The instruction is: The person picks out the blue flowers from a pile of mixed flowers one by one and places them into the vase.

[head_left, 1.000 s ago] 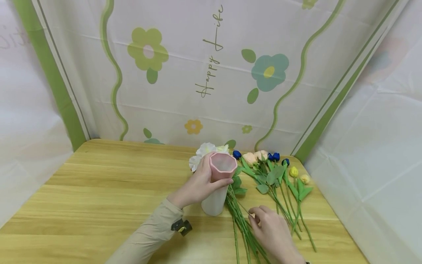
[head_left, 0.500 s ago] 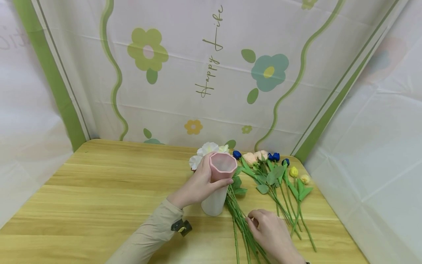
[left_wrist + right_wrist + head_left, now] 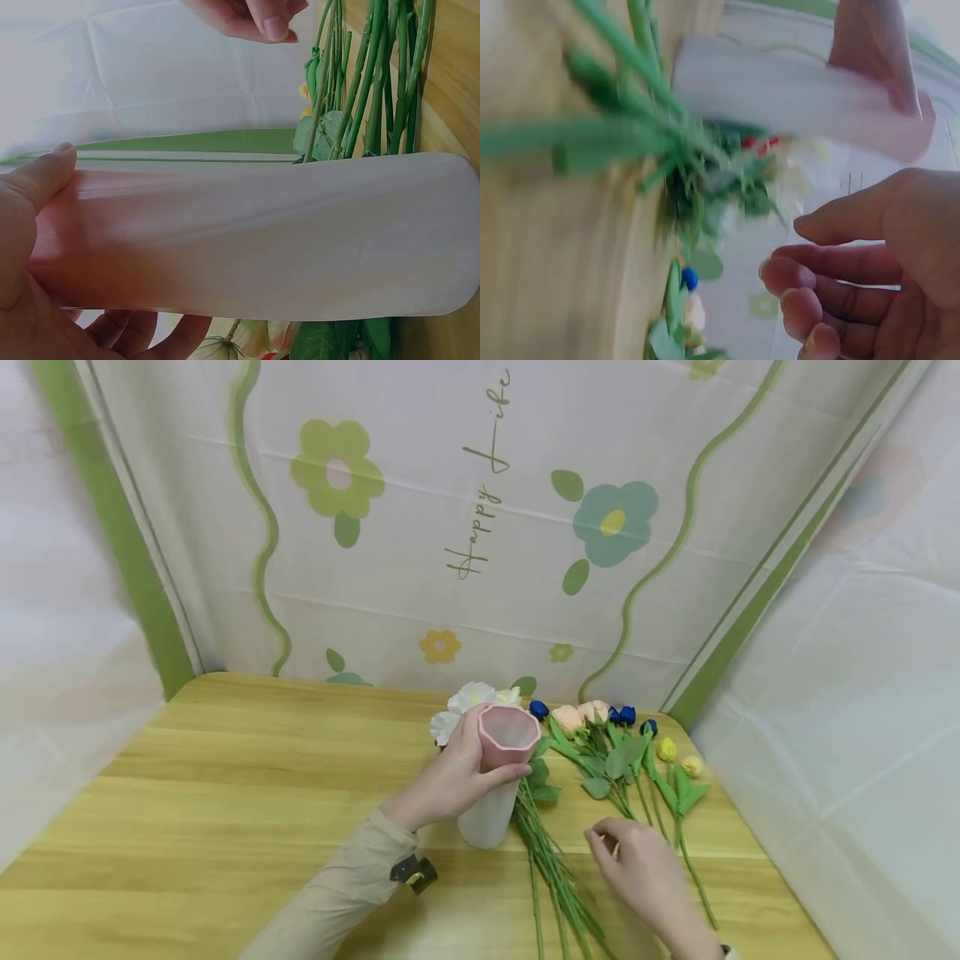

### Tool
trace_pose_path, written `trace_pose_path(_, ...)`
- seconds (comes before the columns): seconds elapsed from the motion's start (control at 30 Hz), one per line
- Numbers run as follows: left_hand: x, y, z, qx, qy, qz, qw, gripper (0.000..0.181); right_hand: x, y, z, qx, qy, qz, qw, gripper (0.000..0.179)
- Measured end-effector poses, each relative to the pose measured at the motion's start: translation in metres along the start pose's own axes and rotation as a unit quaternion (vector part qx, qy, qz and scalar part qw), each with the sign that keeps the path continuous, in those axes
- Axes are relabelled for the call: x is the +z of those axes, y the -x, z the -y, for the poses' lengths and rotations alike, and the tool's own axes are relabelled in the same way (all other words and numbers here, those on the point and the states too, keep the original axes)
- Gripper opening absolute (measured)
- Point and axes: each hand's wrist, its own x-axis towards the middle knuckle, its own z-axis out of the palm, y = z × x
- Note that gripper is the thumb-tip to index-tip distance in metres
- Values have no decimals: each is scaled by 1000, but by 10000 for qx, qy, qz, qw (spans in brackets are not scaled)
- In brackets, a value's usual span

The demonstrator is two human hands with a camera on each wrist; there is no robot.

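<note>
My left hand (image 3: pixel 447 783) grips a tall vase (image 3: pixel 489 814) near its faceted pink rim, thumb on one side and fingers round the other. White below and pink on top, the vase stands on the table, its mouth facing up toward the head camera. In the left wrist view its smooth side (image 3: pixel 270 236) fills the middle. My right hand (image 3: pixel 643 870) hovers to the right of a bunch of green stems (image 3: pixel 551 870), fingers loosely curled and holding nothing, as the right wrist view also shows. Those stems run beside the vase to white flowers (image 3: pixel 471 696) partly hidden behind it.
On the right of the wooden table (image 3: pixel 247 810) lie peach flowers (image 3: pixel 567 720), several blue tulips (image 3: pixel 538 710) and a yellow tulip (image 3: pixel 667 749) with long stems. A printed curtain (image 3: pixel 405 543) hangs behind the table, with white sheeting (image 3: pixel 847 718) at the right.
My right hand has moved off the bunch of stems, to the right and slightly away from me. The left hand and vase have stayed in place.
</note>
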Motion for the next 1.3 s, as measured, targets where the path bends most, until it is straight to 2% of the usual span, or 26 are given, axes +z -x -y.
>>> trace_pose_path(0.1, 1, -2, -2, 13, 37, 71, 10000, 90, -5, -3, -24, 38, 132, -180, 9997, 8)
trace_pose_path(0.2, 1, -5, -3, -10, -50, 56, 10000, 90, -9, -6, -50, 236, 172, -107, 9995, 8)
trace_pose_path(0.37, 0, -7, -6, 2, -145, 69, 9999, 89, -14, -7, -88, 776, 194, 506, 9955, 11)
trace_pose_path(0.53, -1, -7, -9, 50, -152, 128, 9998, 88, -12, -10, -112, 844, 395, 1023, 9904, 12)
trace_pose_path(0.73, -1, -5, -10, 46, -160, 126, 9998, 88, -2, -17, -116, 715, 403, 1277, 9884, 13)
trace_pose_path(1.1, -2, -4, -5, 31, -107, 9, 9999, 89, 2, -19, -110, 642, 445, 1217, 9895, 7)
trace_pose_path(1.3, -3, -1, -4, -37, -144, 22, 9999, 90, 6, -17, -108, 814, 387, 1372, 9864, 14)
